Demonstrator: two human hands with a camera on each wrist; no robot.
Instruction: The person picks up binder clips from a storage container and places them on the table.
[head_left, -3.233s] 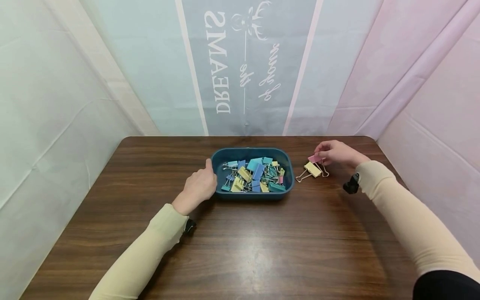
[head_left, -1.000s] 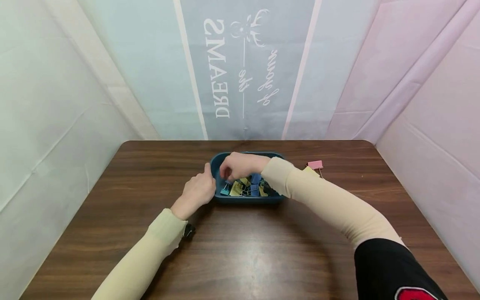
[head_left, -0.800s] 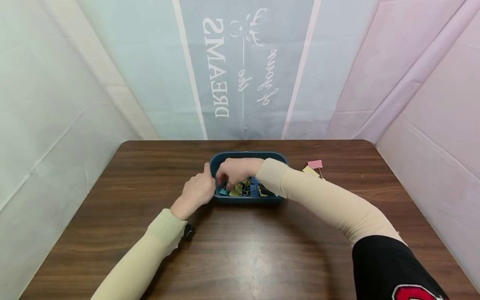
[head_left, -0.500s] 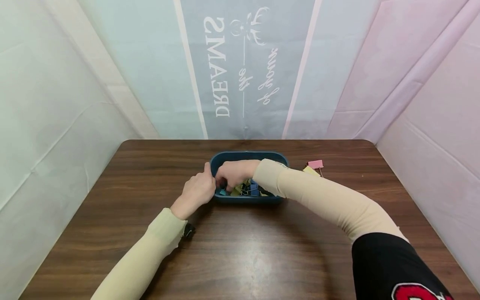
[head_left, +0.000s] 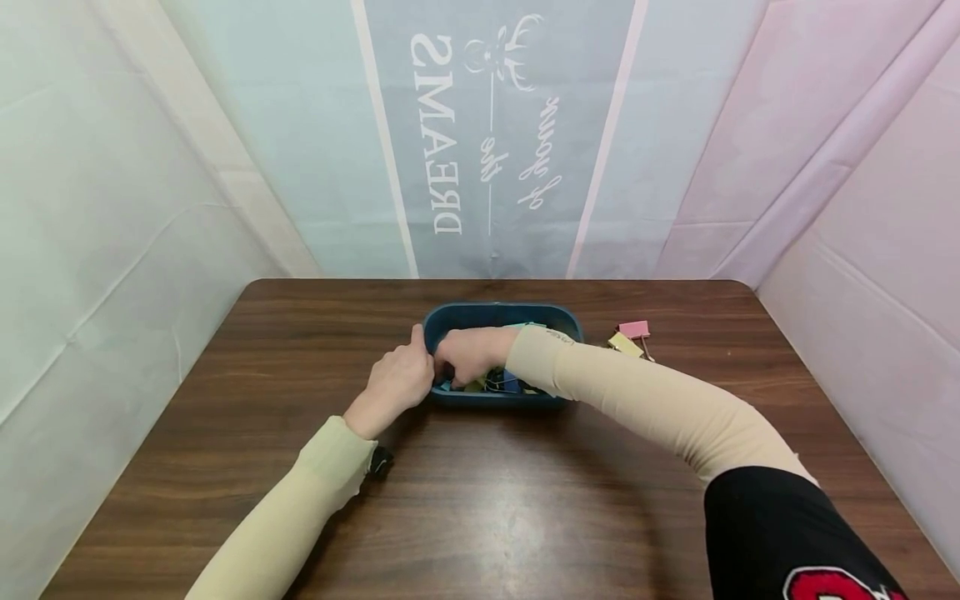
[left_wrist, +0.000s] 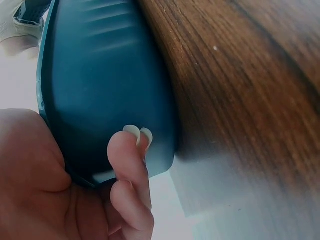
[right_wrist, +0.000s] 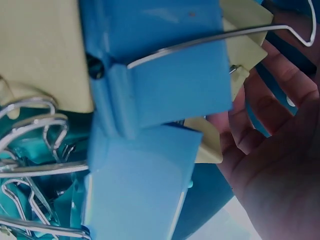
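A dark teal plastic bin point(head_left: 487, 313) holding binder clips stands near the table's back edge. My left hand point(head_left: 400, 371) grips its left end, and in the left wrist view the fingers point(left_wrist: 127, 160) lie against the outer wall. Down inside the left part of the bin is my right hand point(head_left: 474, 352), its fingertips largely hidden. From the right wrist, blue binder clips point(right_wrist: 175, 75) and a pale yellow one point(right_wrist: 40, 50) appear close up; the right hand's bent fingers point(right_wrist: 270, 110) reach in behind them, and I cannot tell whether they pinch one.
Right of the bin, a pink binder clip point(head_left: 633, 330) and a yellow binder clip point(head_left: 625, 344) lie close together on the brown wooden table point(head_left: 480, 492). A printed cloth point(head_left: 491, 150) hangs behind the table, with pale cloth at both sides.
My right hand has let go of the pink clip on the table, crossed left to the bin and lowered into it. The left hand has stayed on the bin's end.
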